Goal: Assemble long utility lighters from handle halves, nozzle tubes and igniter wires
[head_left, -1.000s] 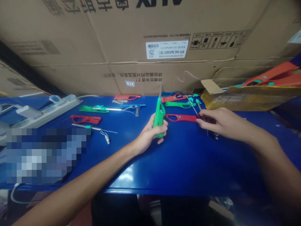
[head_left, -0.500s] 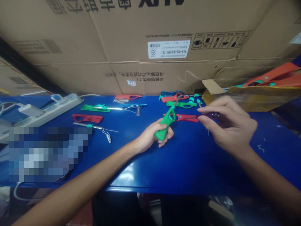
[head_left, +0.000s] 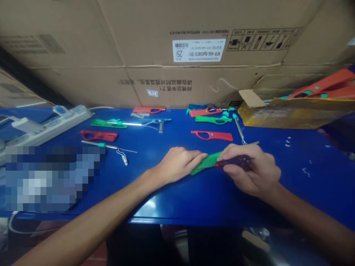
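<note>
My left hand [head_left: 180, 162] presses a green plastic lighter body [head_left: 206, 162] flat on the blue table [head_left: 177, 199], fingers closed over its near end. My right hand [head_left: 251, 168] is closed round a dark red-handled screwdriver [head_left: 234, 161], whose tip meets the green lighter body. Just beyond lies a red lighter shell [head_left: 212, 135].
More red, green and blue lighter shells [head_left: 210, 115] and metal tubes with wires [head_left: 111, 147] lie across the table's far half. A white power strip [head_left: 47, 125] sits at far left. A yellowish box [head_left: 294, 112] of orange lighters stands at right, cardboard cartons [head_left: 177, 51] behind.
The green lighter body went from upright in my left hand to lying flat on the table. My right hand picked up the screwdriver and brought it down to the green body.
</note>
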Demonstrator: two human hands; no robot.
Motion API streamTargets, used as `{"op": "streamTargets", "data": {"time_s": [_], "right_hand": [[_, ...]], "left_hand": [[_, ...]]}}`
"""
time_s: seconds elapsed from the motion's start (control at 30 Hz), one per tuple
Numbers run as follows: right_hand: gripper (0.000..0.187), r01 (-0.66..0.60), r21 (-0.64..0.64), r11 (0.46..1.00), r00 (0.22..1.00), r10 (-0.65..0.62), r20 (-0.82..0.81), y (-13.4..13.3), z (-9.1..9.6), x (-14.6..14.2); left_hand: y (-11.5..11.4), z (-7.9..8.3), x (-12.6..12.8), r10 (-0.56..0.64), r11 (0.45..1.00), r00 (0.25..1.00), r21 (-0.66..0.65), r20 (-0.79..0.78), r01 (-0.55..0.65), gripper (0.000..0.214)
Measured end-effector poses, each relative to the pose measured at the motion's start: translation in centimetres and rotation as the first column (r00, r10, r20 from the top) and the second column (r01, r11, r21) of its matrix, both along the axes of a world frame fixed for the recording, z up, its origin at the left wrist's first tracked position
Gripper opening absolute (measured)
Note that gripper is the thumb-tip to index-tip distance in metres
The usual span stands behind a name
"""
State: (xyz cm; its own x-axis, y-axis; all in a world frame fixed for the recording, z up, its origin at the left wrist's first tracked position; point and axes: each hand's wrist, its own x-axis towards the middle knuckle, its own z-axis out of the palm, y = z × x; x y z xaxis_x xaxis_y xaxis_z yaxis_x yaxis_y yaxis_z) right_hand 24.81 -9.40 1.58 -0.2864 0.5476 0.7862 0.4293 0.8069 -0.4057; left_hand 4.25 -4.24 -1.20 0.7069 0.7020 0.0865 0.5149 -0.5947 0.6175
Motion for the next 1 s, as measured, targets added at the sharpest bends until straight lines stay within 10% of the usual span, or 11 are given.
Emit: {"op": "streamTargets", "data": {"time_s": [0.17,1.0], "right_hand": [[0.017,0.046,-0.036,0.998,0.986,-0.04,0.163,0.0,0.2,-0.7],[0.017,0.147,-0.138,0.98,0.976,-0.121,0.179,0.8,-0.6,-0.2]], "left_hand": [[0.4,-0.3,-0.2,0.078,0.987,0.997,0.136,0.013,-0.08,0.039],[1.5,1.3,-2.8,-0.124,0.979,0.99,-0.155,0.074,0.134,0.04]]}}
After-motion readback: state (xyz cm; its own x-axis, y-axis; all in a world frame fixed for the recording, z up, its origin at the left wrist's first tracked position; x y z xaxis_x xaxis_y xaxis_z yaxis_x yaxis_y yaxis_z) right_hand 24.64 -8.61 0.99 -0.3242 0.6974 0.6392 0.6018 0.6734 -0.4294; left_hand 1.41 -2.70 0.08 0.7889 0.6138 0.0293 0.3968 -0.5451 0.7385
